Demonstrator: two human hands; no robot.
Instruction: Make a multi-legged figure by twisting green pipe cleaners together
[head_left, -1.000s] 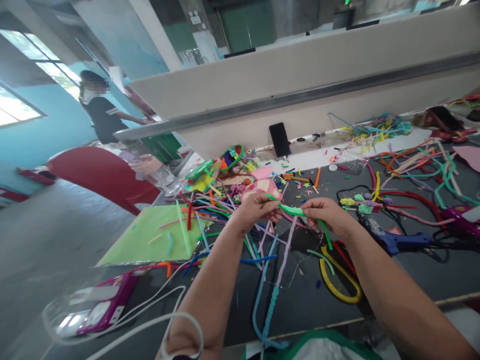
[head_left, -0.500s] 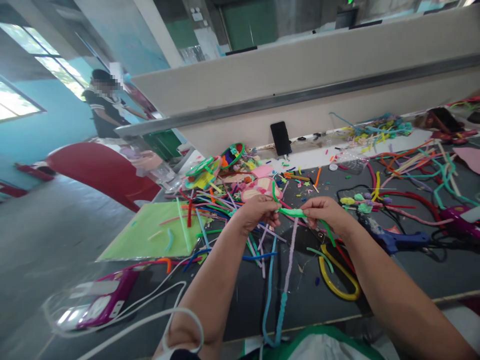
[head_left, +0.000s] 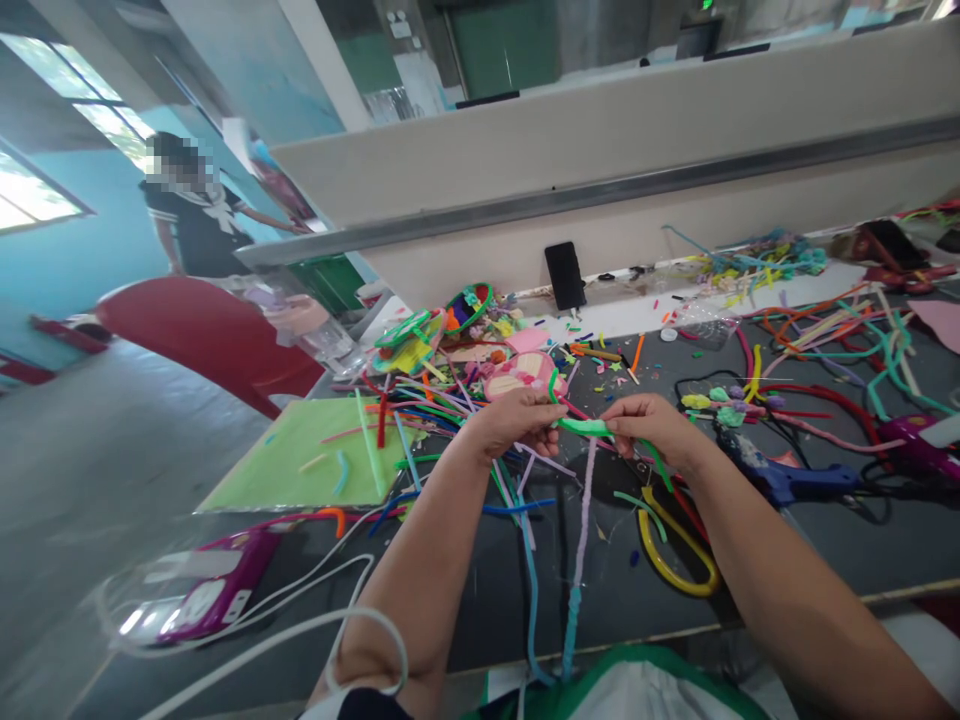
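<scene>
Between my two hands a bright green pipe cleaner (head_left: 585, 427) is stretched sideways, its ends sticking out past each grip. My left hand (head_left: 527, 420) pinches it on the left. On the other side my right hand (head_left: 643, 425) pinches it too, and one green end droops below the fingers. From the middle of the green piece hangs a lilac pipe cleaner (head_left: 586, 500), joined lower down to a twisted light-blue one (head_left: 571, 620). Yellow-handled scissors (head_left: 679, 570) lie on the table below my right hand, beside a short green piece (head_left: 641, 510).
Many loose pipe cleaners (head_left: 427, 405) cover the table left of my hands. A blue glue gun (head_left: 795, 475) lies to the right. A phone (head_left: 564, 275) leans on the divider. A light-green sheet (head_left: 289, 460) and a purple device (head_left: 217, 585) with white cable sit left. Another person (head_left: 199, 220) stands beyond the red chair (head_left: 202, 330).
The person in the background has turned and shifted slightly left. The blue strand hanging near my lap has swung and narrowed its loop. My hands keep the same grip on the green pipe cleaner.
</scene>
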